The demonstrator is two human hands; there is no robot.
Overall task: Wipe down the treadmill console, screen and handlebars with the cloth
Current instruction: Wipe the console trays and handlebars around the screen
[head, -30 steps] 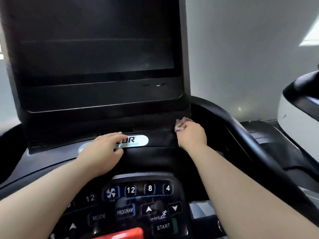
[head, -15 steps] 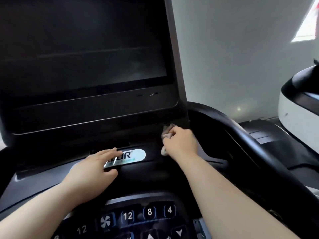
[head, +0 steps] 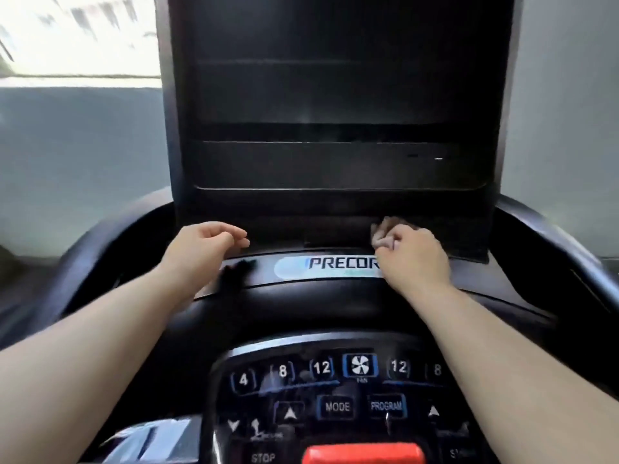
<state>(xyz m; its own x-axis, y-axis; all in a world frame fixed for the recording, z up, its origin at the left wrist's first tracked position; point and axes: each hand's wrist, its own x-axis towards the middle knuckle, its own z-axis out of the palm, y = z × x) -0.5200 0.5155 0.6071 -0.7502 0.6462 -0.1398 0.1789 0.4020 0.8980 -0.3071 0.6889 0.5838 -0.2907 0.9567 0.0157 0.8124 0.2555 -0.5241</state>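
Right now the fingers (head: 397, 236) of the right hand (head: 415, 262) are curling tightly round a small bunched cloth (head: 383, 229), gripping it so that only a crumpled pale wad is poking out past the knuckles. That cloth is sitting just above the right end of the PRECOR badge (head: 335, 264), pressing into the dark recess at the foot of the screen housing. The side of the hand is covering the badge's right tip. The right forearm is running down and to the right of the badge, out through the bottom corner.

Just left of the badge, the fingers (head: 234, 236) of the left hand (head: 201, 246) are hanging loosely bent, with the thumb close to the forefinger, and are gripping nothing. Whether their tips are touching the console (head: 335, 313) is not clear, though a dark shadow is lying on the silver strip beneath them.

Above the badge, the screen (head: 335, 78) is standing upright and showing only black. Below the badge, the keypad (head: 301, 390) is showing keys marked 4, 8 and 12, a fan key, MODE and PROGRAM. A red bar (head: 363, 453) is sitting at the bottom edge. Black handlebars (head: 110, 236) are curving away on both sides of the badge. Up and left of it, a bright window (head: 77, 31) is blurring against the grey wall.
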